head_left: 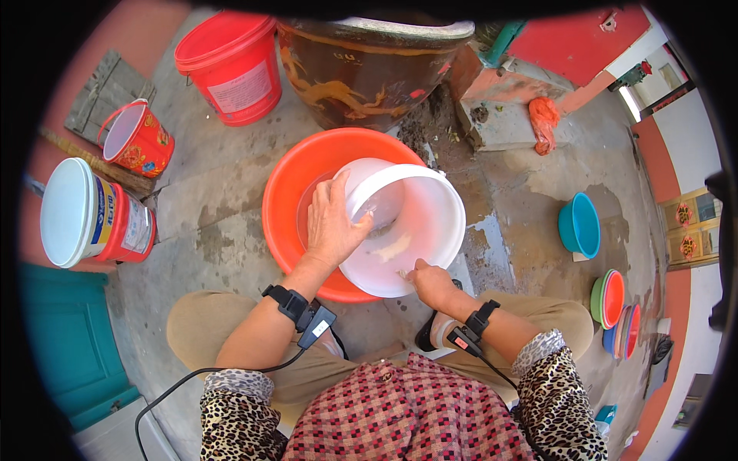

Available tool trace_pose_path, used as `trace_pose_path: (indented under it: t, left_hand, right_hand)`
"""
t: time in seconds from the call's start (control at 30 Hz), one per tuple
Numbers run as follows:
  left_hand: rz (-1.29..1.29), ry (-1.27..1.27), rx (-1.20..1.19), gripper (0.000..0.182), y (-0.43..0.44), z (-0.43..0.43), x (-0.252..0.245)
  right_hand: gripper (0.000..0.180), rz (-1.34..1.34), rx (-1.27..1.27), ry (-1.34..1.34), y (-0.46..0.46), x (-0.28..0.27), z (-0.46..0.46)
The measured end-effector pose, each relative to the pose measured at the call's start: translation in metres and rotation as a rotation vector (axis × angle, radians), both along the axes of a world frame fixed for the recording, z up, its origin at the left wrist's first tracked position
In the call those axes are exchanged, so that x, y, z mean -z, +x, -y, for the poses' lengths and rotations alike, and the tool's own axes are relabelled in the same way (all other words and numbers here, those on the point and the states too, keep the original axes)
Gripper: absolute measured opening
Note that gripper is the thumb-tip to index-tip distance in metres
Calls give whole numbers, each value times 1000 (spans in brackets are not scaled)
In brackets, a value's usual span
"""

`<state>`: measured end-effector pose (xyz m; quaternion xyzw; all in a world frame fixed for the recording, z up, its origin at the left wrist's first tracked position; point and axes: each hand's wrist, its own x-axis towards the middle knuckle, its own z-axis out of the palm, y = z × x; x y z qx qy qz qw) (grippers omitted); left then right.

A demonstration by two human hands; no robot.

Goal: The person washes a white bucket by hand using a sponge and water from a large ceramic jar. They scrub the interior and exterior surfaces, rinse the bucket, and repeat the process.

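Observation:
A translucent white plastic bucket lies tilted over a large orange plastic basin, its mouth facing up towards me. My left hand rests at the bucket's left side near the rim, fingers spread and thumb over the edge; whether it grips is unclear. With its fingers inside the bucket's near edge, my right hand pinches a small, pale piece of something, too small to name. The bucket's lower end sits inside the basin, and part of the basin is hidden behind the bucket and my left hand.
A large brown glazed jar and a red bucket stand beyond the basin. At left are a small red pail and a stack of paint buckets. A teal basin and stacked basins are at right. The concrete is partly wet.

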<state>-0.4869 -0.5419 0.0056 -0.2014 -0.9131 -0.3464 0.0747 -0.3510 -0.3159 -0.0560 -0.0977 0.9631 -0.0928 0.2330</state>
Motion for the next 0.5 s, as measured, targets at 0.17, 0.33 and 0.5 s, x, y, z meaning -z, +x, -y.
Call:
trace_pose_path:
  t: [0.17, 0.33, 0.5]
  left_hand:
    - [143, 132, 215, 79, -34, -13, -14]
    - [311, 351, 157, 64, -30, -15, 3]
    - [241, 493, 26, 67, 5, -9, 23]
  right_hand:
    - [24, -4, -42, 26, 1, -7, 6]
    - [19, -80, -79, 187, -15, -13, -10]
    - [13, -270, -34, 420, -44, -16, -47]
